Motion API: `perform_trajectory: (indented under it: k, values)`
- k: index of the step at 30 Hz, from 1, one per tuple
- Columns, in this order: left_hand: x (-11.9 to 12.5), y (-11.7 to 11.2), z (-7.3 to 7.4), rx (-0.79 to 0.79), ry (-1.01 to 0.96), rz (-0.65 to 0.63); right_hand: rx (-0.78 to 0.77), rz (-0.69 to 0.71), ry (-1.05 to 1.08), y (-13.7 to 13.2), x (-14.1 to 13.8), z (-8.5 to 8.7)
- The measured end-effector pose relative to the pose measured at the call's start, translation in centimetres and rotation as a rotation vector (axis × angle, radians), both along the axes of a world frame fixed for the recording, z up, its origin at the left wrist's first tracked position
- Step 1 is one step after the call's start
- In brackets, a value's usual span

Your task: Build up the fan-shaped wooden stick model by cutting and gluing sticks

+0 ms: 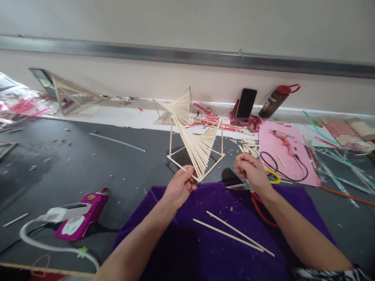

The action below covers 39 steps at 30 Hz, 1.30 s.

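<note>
My left hand [180,187] is closed on the near corner of a wooden stick model [196,148], a frame with a twisted fan of thin sticks. The model is held above the table's near side, by the edge of a purple cloth [181,242]. To its right, my right hand [252,171] hovers with fingers curled together; whatever they may hold is hidden. Under that hand lie scissors with a red handle [262,212] and a silver blade [236,187]. A yellow handle loop [274,176] shows beside the wrist. Two loose sticks [228,234] rest on the cloth.
A glue gun [285,142] lies on a pink sheet [301,164], its cord looping. Behind stand another stick model [178,105], a phone [246,103] and a bottle [274,102]. Cut stick pieces [249,147] lie nearby. A magenta power strip [84,218] sits at left.
</note>
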<state>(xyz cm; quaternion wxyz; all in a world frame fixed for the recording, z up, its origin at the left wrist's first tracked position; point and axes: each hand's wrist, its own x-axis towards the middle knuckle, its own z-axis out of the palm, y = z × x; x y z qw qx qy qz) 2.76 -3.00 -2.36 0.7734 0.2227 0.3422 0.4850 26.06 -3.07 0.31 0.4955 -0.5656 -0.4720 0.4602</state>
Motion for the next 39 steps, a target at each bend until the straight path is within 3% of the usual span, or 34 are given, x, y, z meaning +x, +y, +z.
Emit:
perform_trajectory:
  k: [4, 6, 9, 12, 19, 29, 39]
  values:
    - [0.0, 0.0, -0.1, -0.004, -0.007, 0.003, -0.022, 0.006, 0.078, -0.3, 1.7, 1.5]
    - [0.0, 0.0, -0.2, -0.008, -0.006, 0.005, -0.036, 0.08, 0.092, -0.6, 1.4, 2.1]
    - [0.1, 0.0, -0.3, -0.011, -0.002, 0.004, -0.018, 0.273, 0.075, -1.3, -0.5, 2.5]
    - [0.1, 0.0, -0.3, -0.01, -0.001, 0.004, -0.019, 0.345, 0.023, -1.6, -3.2, 2.6]
    - [0.1, 0.0, -0.2, -0.007, -0.007, 0.001, 0.134, 0.26, -0.341, -1.3, -6.3, 2.4]
    - [0.3, -0.1, -0.1, -0.001, 0.019, 0.005, 0.104, 0.193, -0.288, -1.3, -6.9, 1.1]
    - [0.3, -0.1, 0.0, -0.009, 0.043, -0.009, 0.211, 0.079, -0.461, -1.5, -7.7, -0.2]
